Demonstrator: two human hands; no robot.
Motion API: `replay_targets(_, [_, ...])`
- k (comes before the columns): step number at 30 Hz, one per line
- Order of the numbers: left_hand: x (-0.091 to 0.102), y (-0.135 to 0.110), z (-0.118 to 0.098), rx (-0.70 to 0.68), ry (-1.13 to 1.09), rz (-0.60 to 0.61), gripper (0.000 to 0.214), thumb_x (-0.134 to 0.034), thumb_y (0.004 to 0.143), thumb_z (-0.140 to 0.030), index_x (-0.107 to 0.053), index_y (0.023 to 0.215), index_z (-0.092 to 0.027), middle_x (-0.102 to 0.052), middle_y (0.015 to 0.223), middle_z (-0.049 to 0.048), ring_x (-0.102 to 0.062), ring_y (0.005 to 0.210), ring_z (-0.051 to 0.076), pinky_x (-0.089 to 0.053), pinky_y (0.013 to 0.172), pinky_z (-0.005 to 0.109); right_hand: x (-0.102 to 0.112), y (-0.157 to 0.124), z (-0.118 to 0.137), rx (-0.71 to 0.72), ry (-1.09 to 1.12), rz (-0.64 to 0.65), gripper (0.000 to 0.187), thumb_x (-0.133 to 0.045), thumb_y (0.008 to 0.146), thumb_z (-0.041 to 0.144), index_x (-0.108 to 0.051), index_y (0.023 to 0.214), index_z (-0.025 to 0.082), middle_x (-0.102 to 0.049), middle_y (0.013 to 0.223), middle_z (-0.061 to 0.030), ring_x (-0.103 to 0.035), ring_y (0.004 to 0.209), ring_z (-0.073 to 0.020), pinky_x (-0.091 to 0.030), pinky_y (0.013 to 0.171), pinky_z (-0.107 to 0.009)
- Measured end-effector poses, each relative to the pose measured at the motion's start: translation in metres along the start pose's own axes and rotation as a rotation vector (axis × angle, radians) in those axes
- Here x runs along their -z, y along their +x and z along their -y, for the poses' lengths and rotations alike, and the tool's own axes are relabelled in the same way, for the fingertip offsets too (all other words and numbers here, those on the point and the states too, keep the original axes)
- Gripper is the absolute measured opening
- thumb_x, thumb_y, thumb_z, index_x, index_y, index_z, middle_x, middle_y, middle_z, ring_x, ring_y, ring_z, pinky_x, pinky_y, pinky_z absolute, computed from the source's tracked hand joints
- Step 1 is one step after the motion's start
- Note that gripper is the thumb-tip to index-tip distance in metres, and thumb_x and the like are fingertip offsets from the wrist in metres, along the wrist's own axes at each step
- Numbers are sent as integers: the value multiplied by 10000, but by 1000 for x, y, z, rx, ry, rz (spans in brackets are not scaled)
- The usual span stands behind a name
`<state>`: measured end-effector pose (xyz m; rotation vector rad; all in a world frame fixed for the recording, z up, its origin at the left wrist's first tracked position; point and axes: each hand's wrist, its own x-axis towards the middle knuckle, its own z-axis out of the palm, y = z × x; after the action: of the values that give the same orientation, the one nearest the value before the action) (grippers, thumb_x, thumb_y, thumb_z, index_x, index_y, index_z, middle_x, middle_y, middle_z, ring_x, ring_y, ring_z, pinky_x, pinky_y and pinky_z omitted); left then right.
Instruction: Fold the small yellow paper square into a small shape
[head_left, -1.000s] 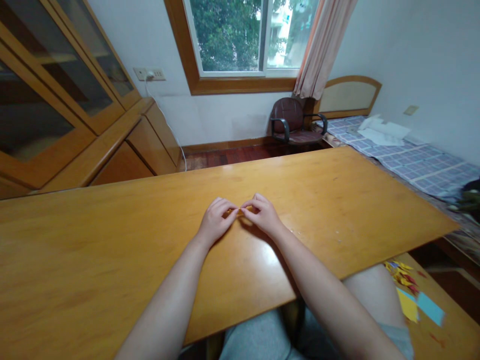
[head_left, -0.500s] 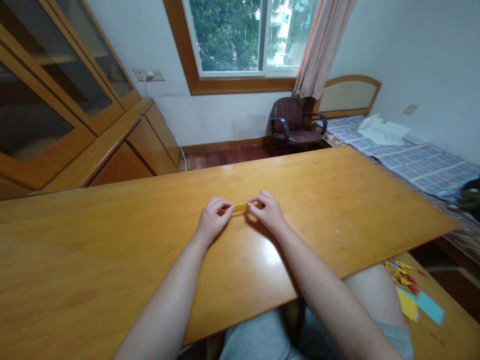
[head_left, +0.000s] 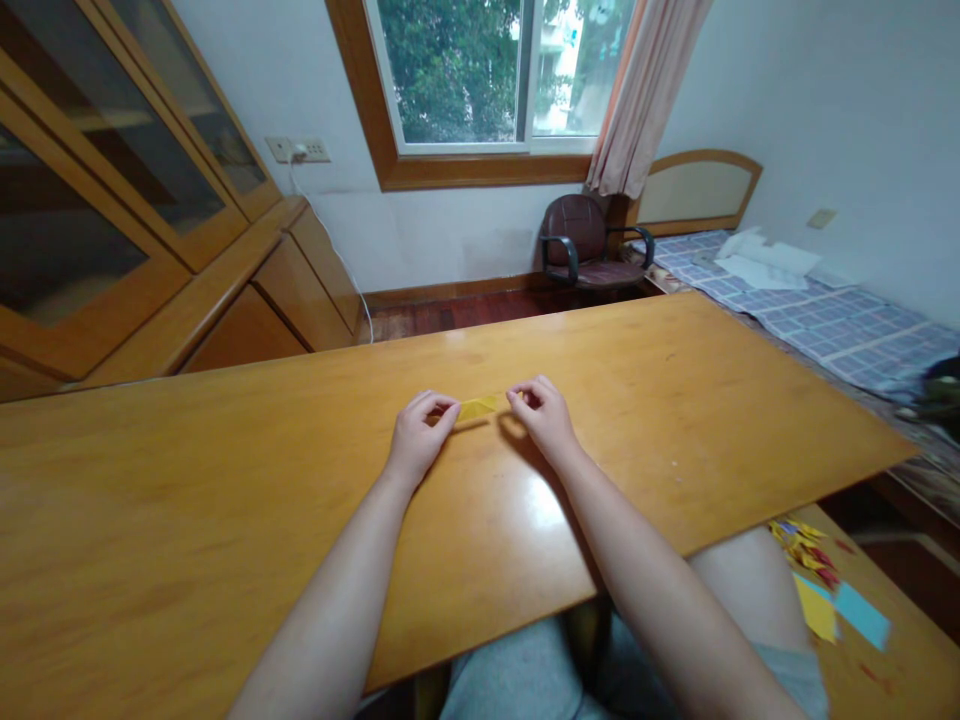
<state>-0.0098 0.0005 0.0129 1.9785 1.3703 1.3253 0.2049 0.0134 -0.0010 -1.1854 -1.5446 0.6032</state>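
Note:
A small folded piece of yellow paper (head_left: 478, 407) lies just above the wooden table (head_left: 225, 480), stretched between my two hands. My left hand (head_left: 417, 438) pinches its left end with curled fingers. My right hand (head_left: 546, 415) pinches the right end, thumb and fingertips pressed together. Both forearms rest over the table's near edge.
Coloured paper scraps (head_left: 814, 575), yellow, blue and red, lie on a lower wooden surface at the right. A dark chair (head_left: 585, 245) and a bed (head_left: 825, 320) stand beyond the table. Glass-door cabinets (head_left: 112, 200) line the left wall.
My hands have drawn apart from touching fingertips, and the yellow paper now shows between them, opened out wider.

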Motion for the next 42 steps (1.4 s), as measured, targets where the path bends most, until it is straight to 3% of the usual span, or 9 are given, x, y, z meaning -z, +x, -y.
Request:
replay_targets(4, [-3, -2, 0, 15, -45, 40, 153, -598, 851, -282, -659, 749, -185, -663, 765, 22, -621, 734, 148, -503, 702, 261, -6, -4, 5, -33, 136, 143, 234, -671, 819, 337, -671, 1016, 210, -585, 935, -40, -574, 787, -149, -457, 696, -277])
replay_targets(9, [-6, -3, 1, 26, -89, 102, 121, -616, 845, -270, -670, 775, -188, -668, 782, 24, -630, 750, 153, -504, 711, 266, -9, -6, 6, 3, 112, 275, 165, -632, 863, 335, -677, 788, 195, -621, 783, -23, -562, 737, -149, -426, 689, -278])
replay_targets(18, [-8, -3, 2, -50, -2, 220, 169, -581, 873, -292, -671, 768, -194, -658, 763, 26, -611, 739, 158, -475, 692, 272, -9, -8, 10, 56, 52, 368, 159, -637, 861, 312, -688, 782, 184, -616, 736, -12, -541, 687, -135, -397, 662, -263])
replay_targets(23, [-9, -4, 3, -36, -8, 231, 182, -570, 868, -293, -664, 751, -191, -656, 744, 18, -605, 718, 152, -462, 677, 262, -8, -8, 11, 47, 63, 370, 155, -635, 855, 290, -680, 756, 178, -606, 719, -8, -539, 682, -135, -393, 656, -261])
replay_targets(30, [-4, -2, 3, 85, -41, 220, 175, -591, 840, -296, -658, 726, -180, -659, 732, 10, -602, 715, 147, -457, 686, 246, -6, -6, 11, -44, 129, 290, 169, -631, 831, 292, -649, 711, 174, -594, 720, -4, -538, 695, -137, -392, 662, -261])
replay_targets(37, [2, 3, 14, 198, -93, 64, 181, -604, 812, -333, -654, 733, -178, -681, 757, 18, -627, 734, 159, -488, 717, 268, -4, -3, 0, -180, 221, 155, 182, -634, 795, 338, -651, 717, 174, -543, 685, 11, -489, 656, -134, -352, 623, -263])
replay_targets(42, [0, 2, 7, 137, -92, 32, 182, -596, 847, -346, -673, 813, -184, -673, 853, 31, -633, 836, 167, -509, 748, 272, -6, -4, 1, -196, 237, 182, 199, -645, 783, 357, -657, 724, 167, -556, 690, 11, -496, 654, -130, -361, 620, -258])
